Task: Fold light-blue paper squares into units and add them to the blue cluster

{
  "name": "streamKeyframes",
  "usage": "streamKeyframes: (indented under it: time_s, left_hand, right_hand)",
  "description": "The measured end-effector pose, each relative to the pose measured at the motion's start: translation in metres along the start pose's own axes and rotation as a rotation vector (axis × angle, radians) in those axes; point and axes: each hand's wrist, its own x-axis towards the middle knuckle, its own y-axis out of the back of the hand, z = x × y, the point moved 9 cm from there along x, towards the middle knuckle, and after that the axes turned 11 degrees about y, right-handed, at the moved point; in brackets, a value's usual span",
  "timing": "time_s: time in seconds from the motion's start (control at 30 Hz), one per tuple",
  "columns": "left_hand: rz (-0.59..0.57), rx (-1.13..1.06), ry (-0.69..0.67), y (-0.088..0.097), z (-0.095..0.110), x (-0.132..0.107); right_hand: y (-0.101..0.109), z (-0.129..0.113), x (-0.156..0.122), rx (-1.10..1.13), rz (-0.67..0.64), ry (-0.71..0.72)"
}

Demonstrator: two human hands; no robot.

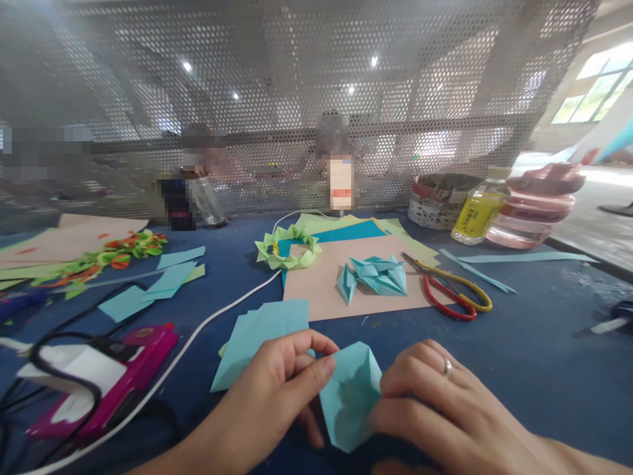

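Note:
A partly folded light blue paper piece (350, 396) sits low in the middle of the view, held between both hands. My left hand (281, 386) pinches its upper left edge with thumb and forefinger. My right hand (440, 402), with a ring on one finger, is closed on the paper's right side. Just behind the hands lies a stack of light blue paper squares (257, 336). Farther back, several finished blue folded units (376, 276) rest on a beige sheet (321, 290).
A green paper ring (288, 247) lies by the beige sheet. Red and yellow scissors (452, 290) lie to its right. A pink glue gun (109, 379) with cables is at left. Bottle (479, 210), basket (440, 198), jar (537, 208) and a mesh screen (306, 99) stand behind.

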Motion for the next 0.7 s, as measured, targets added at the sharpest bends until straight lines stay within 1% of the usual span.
streamKeyframes:
  time_s: [0.03,0.13,0.23,0.3,0.43,0.53,0.6,0.67,0.7]
  left_hand:
    - [-0.027,-0.038,0.004,-0.003,-0.001,-0.001]
    - [-0.099,-0.119,0.037,-0.010,-0.006,-0.003]
    - [-0.117,-0.114,0.058,-0.013,-0.008,-0.004]
    - [-0.104,-0.100,0.044,-0.012,-0.005,-0.003]
    - [-0.017,-0.068,-0.008,-0.003,0.002,0.000]
    - [0.014,-0.007,-0.002,-0.003,0.001,0.000]
    - [0.018,0.014,0.016,-0.006,-0.002,0.000]
    - [0.011,-0.006,0.033,-0.009,-0.005,-0.001]
    - [0.005,-0.017,0.037,-0.011,-0.006,-0.002]
  right_hand:
    - [-0.001,-0.004,0.001,-0.029,-0.025,0.043]
    - [0.002,-0.016,0.004,-0.098,-0.026,0.157]
    - [0.001,-0.020,0.005,-0.140,-0.045,0.208]
    - [0.001,-0.016,0.005,-0.166,-0.031,0.176]
    - [0.006,-0.011,0.003,-0.211,0.087,0.128]
    - [0.004,-0.006,0.001,-0.218,0.098,0.080]
    - [-0.003,-0.006,0.001,-0.208,0.042,0.103]
    - [-0.010,-0.011,0.000,-0.191,0.016,0.181]
    - [-0.008,-0.015,-0.001,-0.185,0.066,0.223]
